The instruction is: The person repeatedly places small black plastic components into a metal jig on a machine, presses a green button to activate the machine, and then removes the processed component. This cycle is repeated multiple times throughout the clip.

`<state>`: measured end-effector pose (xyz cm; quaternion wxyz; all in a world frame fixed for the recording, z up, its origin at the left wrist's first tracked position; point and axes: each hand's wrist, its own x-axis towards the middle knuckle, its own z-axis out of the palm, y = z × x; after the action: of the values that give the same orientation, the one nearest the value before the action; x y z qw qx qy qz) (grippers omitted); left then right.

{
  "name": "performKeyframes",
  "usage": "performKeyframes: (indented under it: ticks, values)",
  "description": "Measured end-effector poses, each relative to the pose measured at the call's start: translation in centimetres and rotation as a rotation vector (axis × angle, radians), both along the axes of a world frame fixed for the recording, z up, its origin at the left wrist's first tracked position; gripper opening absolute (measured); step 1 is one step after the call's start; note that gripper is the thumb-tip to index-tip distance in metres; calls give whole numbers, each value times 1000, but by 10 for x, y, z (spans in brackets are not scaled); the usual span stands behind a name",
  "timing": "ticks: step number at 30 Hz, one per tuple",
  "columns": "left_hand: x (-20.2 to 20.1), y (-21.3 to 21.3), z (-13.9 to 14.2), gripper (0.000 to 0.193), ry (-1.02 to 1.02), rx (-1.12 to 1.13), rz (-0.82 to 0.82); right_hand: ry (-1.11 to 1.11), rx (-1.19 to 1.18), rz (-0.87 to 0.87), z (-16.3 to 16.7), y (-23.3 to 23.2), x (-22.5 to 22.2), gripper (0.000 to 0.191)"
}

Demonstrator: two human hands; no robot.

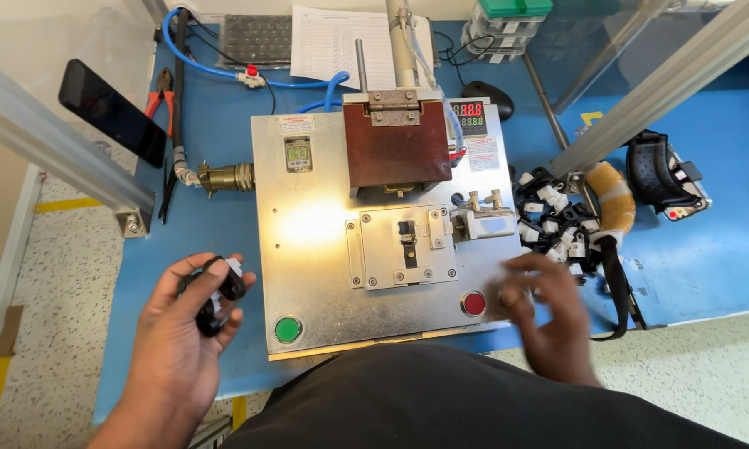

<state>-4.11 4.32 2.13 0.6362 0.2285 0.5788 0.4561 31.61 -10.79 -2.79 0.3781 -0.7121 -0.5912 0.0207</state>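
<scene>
My left hand (183, 328) hovers over the blue table left of the metal press fixture (308, 241) and holds two small black parts (215, 291) with white ends. My right hand (541, 312) is blurred at the fixture's front right corner, fingers curled, just right of the red button (473, 303); whether it holds anything cannot be told. A green button (287, 329) sits at the fixture's front left. The small nest plate (404, 247) with a black piece in its slot lies in the fixture's middle, below the brown press block (395, 141).
A heap of black and white small parts (553, 224) lies right of the fixture. A phone (113, 112), pliers (162, 96), blue air hoses (200, 62), a keyboard (258, 37), a paper sheet (341, 41), a mouse (487, 96) and aluminium frame bars (59, 145) surround it.
</scene>
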Motion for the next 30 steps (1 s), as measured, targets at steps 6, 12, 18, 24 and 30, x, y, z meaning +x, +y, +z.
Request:
performKeyframes:
  ticks: [6, 12, 18, 24, 30]
  values:
    - [17, -13, 3, 26, 132, -71, -16, -115, -235, -246, -21, 29, 65, 35]
    - [19, -24, 1, 31, 265, -93, -38, -134, -209, -148, -11, 41, 80, 33]
    - [14, -32, -10, 28, 481, -57, -112, 373, 12, 17, 84, 63, 42, 28]
    - [7, -36, -19, 29, 629, -35, -266, 373, -248, 367, 131, 96, -46, 18]
    - [-1, -36, -20, 38, 738, 161, -446, 8, -200, 219, 135, 101, -80, 21]
